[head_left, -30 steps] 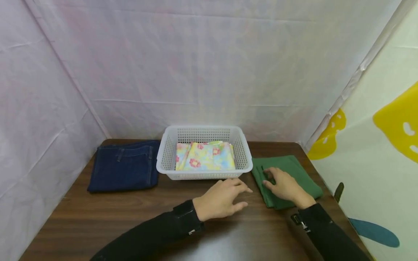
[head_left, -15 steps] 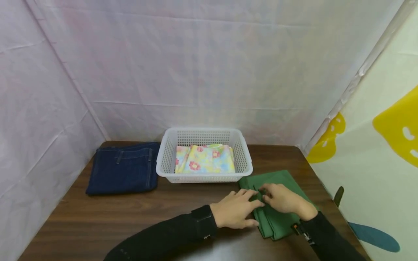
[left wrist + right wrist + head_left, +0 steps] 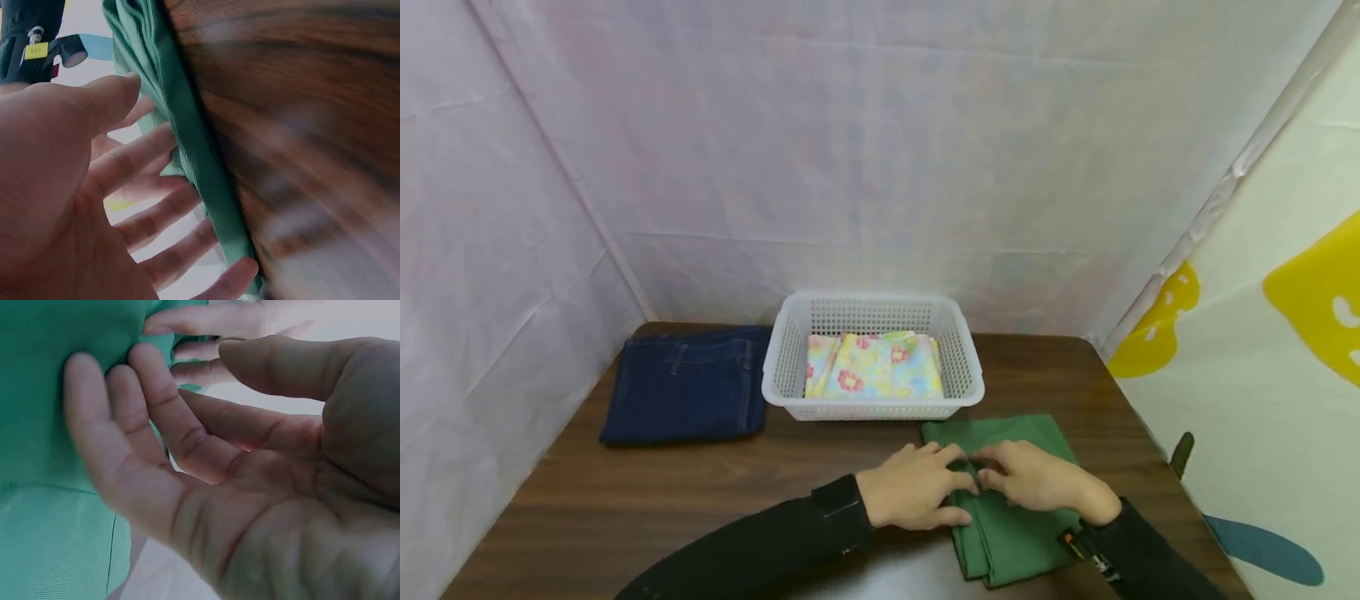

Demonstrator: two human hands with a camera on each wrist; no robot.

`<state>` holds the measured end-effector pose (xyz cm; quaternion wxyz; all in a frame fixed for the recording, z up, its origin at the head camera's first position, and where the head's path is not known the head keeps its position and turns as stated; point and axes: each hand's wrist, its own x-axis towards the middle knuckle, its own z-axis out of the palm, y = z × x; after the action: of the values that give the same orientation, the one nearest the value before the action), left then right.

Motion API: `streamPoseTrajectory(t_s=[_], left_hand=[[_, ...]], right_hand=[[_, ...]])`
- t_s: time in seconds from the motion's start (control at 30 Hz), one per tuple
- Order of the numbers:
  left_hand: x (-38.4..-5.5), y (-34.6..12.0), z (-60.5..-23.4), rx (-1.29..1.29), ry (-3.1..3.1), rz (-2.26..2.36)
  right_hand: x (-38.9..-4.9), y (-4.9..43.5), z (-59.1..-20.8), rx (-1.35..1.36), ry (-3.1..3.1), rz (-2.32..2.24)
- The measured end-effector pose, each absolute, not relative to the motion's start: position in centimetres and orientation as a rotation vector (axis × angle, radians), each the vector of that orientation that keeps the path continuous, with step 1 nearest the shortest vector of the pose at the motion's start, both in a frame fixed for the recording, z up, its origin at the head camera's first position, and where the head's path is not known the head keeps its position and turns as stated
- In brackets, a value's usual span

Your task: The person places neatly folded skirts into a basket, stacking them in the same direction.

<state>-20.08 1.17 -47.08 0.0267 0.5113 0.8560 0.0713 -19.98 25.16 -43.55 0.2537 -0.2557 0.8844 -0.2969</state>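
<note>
Touching a folded green cloth [image 3: 1015, 537] at the worktop's [image 3: 625, 508] right half, the left hand [image 3: 917, 487] and right hand [image 3: 1037, 475] have relaxed, unclenched fingers. The cloth lies just in front of a white basket [image 3: 872, 408] holding floral fabric [image 3: 872, 367]. Brown wood shows between cloth and right edge; a wider stretch reaches left to folded jeans [image 3: 685, 392]. In the left wrist view, a small yellow label [image 3: 35, 50] is unreadable.
</note>
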Motion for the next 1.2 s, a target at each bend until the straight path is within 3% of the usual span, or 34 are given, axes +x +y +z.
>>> streamPoseTrajectory(t_s=[0.7,1.2], left_hand=[[-19.9,-10.4,-47.2,1.465,2.644,0.552],[-18.9,-16.4,-47.1,1.243,2.685,0.660]], right_hand=[[-19.0,18.8,-43.7,-1.042,2.342,-0.811],[-18.7,20.9,-44.9,-0.837,2.587,-0.983]])
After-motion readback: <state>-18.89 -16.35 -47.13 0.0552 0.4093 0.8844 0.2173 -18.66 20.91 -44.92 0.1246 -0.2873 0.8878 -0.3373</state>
